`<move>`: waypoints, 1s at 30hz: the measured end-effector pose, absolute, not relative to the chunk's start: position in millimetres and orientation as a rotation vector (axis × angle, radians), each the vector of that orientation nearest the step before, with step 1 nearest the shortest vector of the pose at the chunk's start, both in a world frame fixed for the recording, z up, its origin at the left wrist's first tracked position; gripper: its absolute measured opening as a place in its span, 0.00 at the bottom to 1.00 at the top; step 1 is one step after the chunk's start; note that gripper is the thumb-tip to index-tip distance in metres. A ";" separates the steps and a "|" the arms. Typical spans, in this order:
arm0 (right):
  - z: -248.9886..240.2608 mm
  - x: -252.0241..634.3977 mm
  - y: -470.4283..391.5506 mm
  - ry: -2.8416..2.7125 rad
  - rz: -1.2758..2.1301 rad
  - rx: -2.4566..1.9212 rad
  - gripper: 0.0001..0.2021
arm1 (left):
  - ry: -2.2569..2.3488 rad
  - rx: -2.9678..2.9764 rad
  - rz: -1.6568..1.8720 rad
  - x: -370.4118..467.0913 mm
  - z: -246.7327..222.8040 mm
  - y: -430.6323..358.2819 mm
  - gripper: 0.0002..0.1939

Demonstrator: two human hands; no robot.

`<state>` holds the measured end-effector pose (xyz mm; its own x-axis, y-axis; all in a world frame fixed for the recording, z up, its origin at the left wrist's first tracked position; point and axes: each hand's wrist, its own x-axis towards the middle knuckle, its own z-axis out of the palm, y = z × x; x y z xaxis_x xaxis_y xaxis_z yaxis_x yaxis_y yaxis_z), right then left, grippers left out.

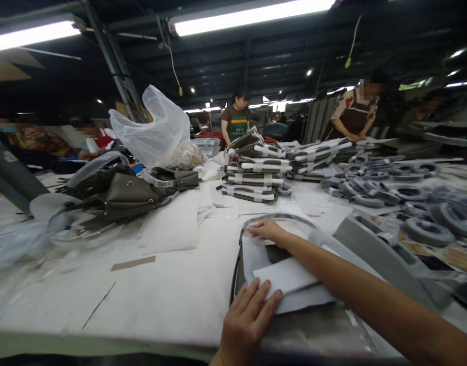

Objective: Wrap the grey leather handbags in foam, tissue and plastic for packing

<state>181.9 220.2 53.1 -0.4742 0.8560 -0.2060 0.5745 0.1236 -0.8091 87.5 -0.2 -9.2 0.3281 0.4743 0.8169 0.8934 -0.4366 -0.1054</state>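
Presently: grey bag (313, 325) flat on tabletop (161, 295), white paper sheet (287, 277) atop. Left hand (249, 317) open, pressing sheet's near edge; right hand (267, 231) open, flat on far edge. Step judged: smoothing. Next: even pressure outward.

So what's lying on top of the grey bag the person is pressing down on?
White sheets of paper lie on the grey bag. The left hand presses their near edge and the right hand the far end. The bag's face beneath them is covered.
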 end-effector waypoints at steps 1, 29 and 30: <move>56.6 183.5 219.2 -2.031 1.323 -1.339 0.16 | -1.203 -2.039 -0.988 87.8 -8.6 -0.4 0.19; 54.0 265.6 56.5 -2.080 1.120 -0.264 0.11 | -1.310 -2.092 -1.058 88.7 -15.1 -5.3 0.17; 53.7 266.7 55.4 -2.077 1.115 -0.243 0.11 | -1.316 -2.093 -1.066 88.6 -14.9 -5.1 0.17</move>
